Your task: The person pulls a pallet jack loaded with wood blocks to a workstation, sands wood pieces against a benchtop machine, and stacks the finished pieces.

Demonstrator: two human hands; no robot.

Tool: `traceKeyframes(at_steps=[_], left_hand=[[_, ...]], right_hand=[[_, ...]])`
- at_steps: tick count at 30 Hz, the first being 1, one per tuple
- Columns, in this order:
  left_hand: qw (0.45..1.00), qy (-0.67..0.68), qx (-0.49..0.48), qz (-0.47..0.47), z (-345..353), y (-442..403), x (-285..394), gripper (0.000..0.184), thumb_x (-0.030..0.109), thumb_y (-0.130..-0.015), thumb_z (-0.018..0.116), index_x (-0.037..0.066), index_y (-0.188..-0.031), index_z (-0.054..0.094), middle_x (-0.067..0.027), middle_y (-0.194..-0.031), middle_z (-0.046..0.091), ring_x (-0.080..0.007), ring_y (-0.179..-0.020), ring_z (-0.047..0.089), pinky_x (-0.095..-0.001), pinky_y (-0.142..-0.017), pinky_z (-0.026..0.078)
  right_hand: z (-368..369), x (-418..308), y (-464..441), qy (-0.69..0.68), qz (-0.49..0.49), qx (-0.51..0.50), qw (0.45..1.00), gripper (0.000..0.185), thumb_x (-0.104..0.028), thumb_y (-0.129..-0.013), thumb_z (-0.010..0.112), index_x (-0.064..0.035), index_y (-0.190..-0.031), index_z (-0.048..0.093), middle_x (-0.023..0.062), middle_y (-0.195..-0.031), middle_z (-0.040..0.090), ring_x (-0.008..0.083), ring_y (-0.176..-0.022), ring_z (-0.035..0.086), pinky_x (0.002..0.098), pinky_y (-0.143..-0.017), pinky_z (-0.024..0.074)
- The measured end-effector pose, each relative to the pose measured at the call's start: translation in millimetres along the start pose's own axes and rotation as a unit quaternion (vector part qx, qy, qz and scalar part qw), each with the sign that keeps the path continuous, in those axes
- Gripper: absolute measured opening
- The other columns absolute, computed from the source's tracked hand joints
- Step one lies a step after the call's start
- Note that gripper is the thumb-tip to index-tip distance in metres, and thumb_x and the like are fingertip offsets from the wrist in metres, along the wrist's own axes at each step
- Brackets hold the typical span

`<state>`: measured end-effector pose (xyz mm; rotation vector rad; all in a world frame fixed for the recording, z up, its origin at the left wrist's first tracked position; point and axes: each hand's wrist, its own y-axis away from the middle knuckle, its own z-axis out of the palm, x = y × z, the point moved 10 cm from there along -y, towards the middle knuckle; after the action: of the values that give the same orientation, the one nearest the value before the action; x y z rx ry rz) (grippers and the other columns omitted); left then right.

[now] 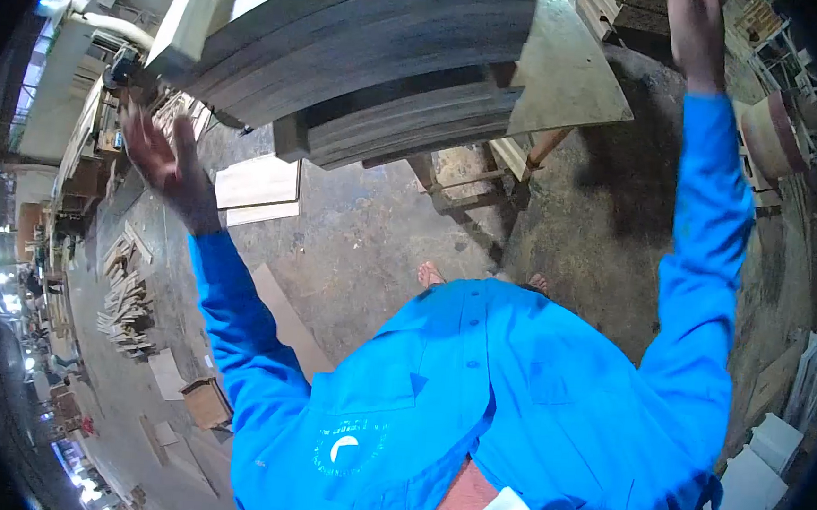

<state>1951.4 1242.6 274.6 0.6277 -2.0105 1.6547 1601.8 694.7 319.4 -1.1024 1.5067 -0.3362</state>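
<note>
My left hand (161,160) is raised beside the left end of a thick stack of wooden boards (366,53). Its fingers are spread and somewhat blurred, with nothing in them, and a gap shows between the hand and the stack. At the top right, my right hand (696,43) reaches past the other end of the stack. Its fingers are cut off by the frame's upper edge, so whether it holds anything is hidden. A flat pale panel (572,77) juts out from the stack's right end.
A wooden trestle (475,189) stands under the stack. Pale boards (257,188) lie on the concrete floor, with a heap of wood offcuts (126,302) farther left. A large round drum-like object (772,136) stands at the right, and white panels (752,488) lie at the lower right.
</note>
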Motion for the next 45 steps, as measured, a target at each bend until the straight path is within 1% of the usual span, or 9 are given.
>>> traceKeyframes(at_steps=[2,3,6,11,19,24,30,31,45], left_hand=[[0.998,-0.018,0.030,-0.049,-11,46,-30,0.074,0.018,-0.100,0.076,-0.001,-0.158,0.035,-0.0220,-0.162,0.041,-0.0316,-0.152,0.040,-0.0435,-0.124,0.037],[0.994,-0.048,0.040,-0.092,-13,74,-45,0.075,0.020,-0.100,0.076,-0.003,-0.158,0.035,-0.0225,-0.162,0.042,-0.0314,-0.151,0.041,-0.0430,-0.124,0.036],[0.967,-0.146,0.065,-0.197,-2,185,-71,0.071,0.024,-0.102,0.074,-0.007,-0.156,0.039,-0.0244,-0.155,0.051,-0.0277,-0.146,0.048,-0.0419,-0.123,0.038],[0.977,-0.111,-0.048,-0.178,164,303,-9,0.075,0.015,-0.096,0.079,-0.001,-0.159,0.040,-0.0179,-0.163,0.043,-0.0254,-0.151,0.041,-0.0397,-0.124,0.033],[0.977,-0.162,-0.103,-0.095,346,262,120,0.093,0.053,-0.100,0.066,-0.009,-0.160,0.030,-0.0328,-0.169,0.023,-0.0457,-0.159,0.021,-0.0530,-0.128,0.021],[0.961,-0.258,-0.069,-0.072,383,248,126,0.093,0.053,-0.100,0.065,-0.009,-0.160,0.030,-0.0330,-0.169,0.023,-0.0475,-0.159,0.019,-0.0604,-0.128,0.012],[0.886,-0.436,-0.074,-0.136,422,234,115,0.095,0.053,-0.095,0.069,-0.008,-0.159,0.034,-0.0306,-0.165,0.034,-0.0482,-0.157,0.023,-0.0659,-0.126,0.011],[0.885,-0.437,-0.069,-0.143,429,231,114,0.095,0.053,-0.095,0.069,-0.008,-0.159,0.034,-0.0306,-0.165,0.034,-0.0482,-0.157,0.023,-0.0659,-0.126,0.011],[0.791,-0.561,0.068,-0.236,458,229,106,0.096,0.052,-0.093,0.075,-0.016,-0.152,0.041,-0.0342,-0.159,0.042,-0.0498,-0.155,0.028,-0.0641,-0.127,0.010]], right_hand=[[-30,26,86,-0.053,0.012,0.021,0.998,0.053,-0.034,-0.108,0.061,0.0005,-0.148,0.058,0.0119,-0.138,0.068,0.0168,-0.121,0.064,0.0337,-0.104,0.0499],[-41,45,138,-0.035,0.113,0.015,0.993,0.057,-0.037,-0.110,0.055,0.0018,-0.152,0.052,0.0132,-0.153,0.058,0.0233,-0.139,0.057,0.0393,-0.119,0.0407],[-99,197,357,-0.245,0.384,0.086,0.886,0.061,-0.031,-0.110,0.057,0.0010,-0.160,0.041,0.0135,-0.163,0.045,0.0271,-0.143,0.051,0.0401,-0.119,0.0420],[-193,239,669,-0.081,0.629,0.110,0.765,0.061,-0.033,-0.109,0.061,-0.0002,-0.158,0.044,0.0158,-0.157,0.051,0.0276,-0.141,0.052,0.0377,-0.112,0.0466],[-286,287,572,0.014,0.521,0.019,0.853,0.068,-0.038,-0.107,0.064,0.0031,-0.157,0.043,0.0228,-0.160,0.048,0.0307,-0.147,0.048,0.0407,-0.116,0.0437],[-280,339,449,-0.054,0.451,0.063,0.889,0.065,-0.034,-0.108,0.063,0.0048,-0.156,0.044,0.0245,-0.156,0.052,0.0302,-0.145,0.051,0.0392,-0.119,0.0412],[-232,414,413,-0.030,0.496,-0.082,0.864,0.062,-0.030,-0.110,0.061,0.0006,-0.159,0.042,0.0162,-0.155,0.055,0.0256,-0.139,0.055,0.0380,-0.111,0.0479],[-229,414,408,-0.021,0.508,-0.115,0.853,0.063,-0.032,-0.109,0.061,0.0022,-0.158,0.043,0.0252,-0.157,0.050,0.0311,-0.144,0.052,0.0412,-0.116,0.0448],[-209,574,277,-0.024,0.528,-0.258,0.808,0.066,-0.033,-0.106,0.065,0.0066,-0.155,0.043,0.0296,-0.151,0.055,0.0303,-0.132,0.062,0.0383,-0.109,0.0495]])
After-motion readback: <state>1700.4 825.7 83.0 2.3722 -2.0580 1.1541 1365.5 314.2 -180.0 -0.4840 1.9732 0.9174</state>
